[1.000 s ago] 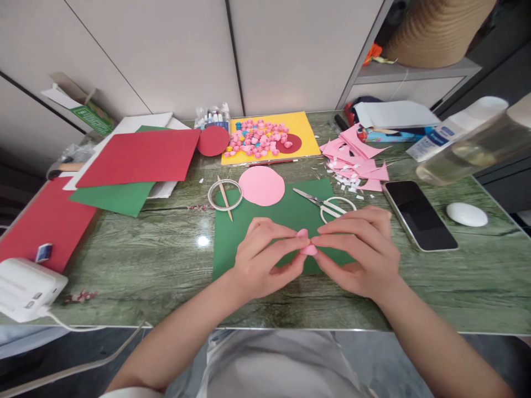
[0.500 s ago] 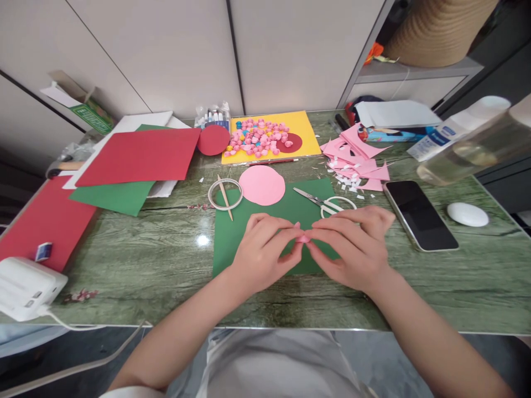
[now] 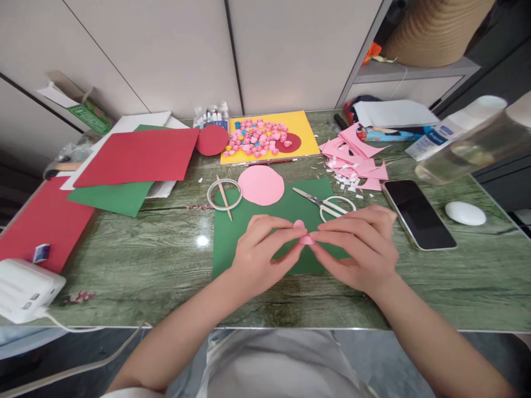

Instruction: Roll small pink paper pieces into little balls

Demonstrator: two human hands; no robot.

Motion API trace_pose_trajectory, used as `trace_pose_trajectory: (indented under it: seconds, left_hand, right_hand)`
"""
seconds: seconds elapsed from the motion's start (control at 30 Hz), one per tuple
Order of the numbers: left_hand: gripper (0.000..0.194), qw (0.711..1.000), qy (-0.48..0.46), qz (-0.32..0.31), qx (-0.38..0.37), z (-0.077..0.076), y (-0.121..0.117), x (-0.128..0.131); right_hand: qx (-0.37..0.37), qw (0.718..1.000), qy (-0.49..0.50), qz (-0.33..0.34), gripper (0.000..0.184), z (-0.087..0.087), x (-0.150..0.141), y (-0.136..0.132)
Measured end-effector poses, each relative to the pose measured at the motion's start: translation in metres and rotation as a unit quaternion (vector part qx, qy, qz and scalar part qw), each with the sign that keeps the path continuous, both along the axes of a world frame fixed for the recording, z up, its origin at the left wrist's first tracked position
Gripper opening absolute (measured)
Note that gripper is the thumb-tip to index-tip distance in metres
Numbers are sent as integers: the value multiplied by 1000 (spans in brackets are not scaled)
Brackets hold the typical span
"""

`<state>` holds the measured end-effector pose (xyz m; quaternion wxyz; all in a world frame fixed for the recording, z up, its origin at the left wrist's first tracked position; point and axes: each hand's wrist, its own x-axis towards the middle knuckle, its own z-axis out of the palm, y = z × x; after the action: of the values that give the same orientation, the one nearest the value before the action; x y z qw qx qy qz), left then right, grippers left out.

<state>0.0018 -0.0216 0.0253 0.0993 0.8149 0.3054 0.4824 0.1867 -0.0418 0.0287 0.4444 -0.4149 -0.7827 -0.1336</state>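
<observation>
My left hand (image 3: pixel 259 254) and my right hand (image 3: pixel 359 249) meet over a green paper sheet (image 3: pixel 236 232), and both pinch a small pink paper piece (image 3: pixel 306 239) between their fingertips. Just beyond the hands lie white-handled scissors (image 3: pixel 327 203) and a pink paper circle (image 3: pixel 261 185). A tape ring (image 3: pixel 224 194) with a wooden stick across it sits left of the circle. At the back, a yellow sheet (image 3: pixel 305 132) carries several small pink folded pieces (image 3: pixel 257 138).
A black phone (image 3: pixel 418 214) and a white mouse (image 3: pixel 464 213) lie to the right, pink paper scraps (image 3: pixel 357 160) behind them. Red paper (image 3: pixel 139 156) and another green paper sheet (image 3: pixel 110 198) lie at the left. A white charger box (image 3: pixel 22 290) sits at the front left edge.
My fingers have kept working the pink piece; the hands shifted slightly and the piece has turned between the fingertips. Nothing else on the table moved.
</observation>
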Motion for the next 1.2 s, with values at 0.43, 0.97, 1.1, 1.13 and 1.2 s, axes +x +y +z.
trace_pose_trajectory:
  seconds: [0.43,0.97,1.1,1.13,1.2]
  left_hand:
    - [17,968,-124,-76,-203,2,-5,3]
    - [11,890,-222,-117,-381,5,-6,3]
    - [8,882,-237,-113,-391,2,-8,4]
    - [7,882,-241,-113,-389,1,-8,4]
    - [7,883,-245,-114,-383,0,-8,4]
  right_hand:
    - [-38,994,86,47,17,1,0,-1]
    - [-51,991,102,71,17,1,-3,0]
    - [-53,989,105,85,16,0,-2,1]
    - [-53,989,108,86,16,0,-2,1]
    - [-54,988,115,86,15,0,-3,1]
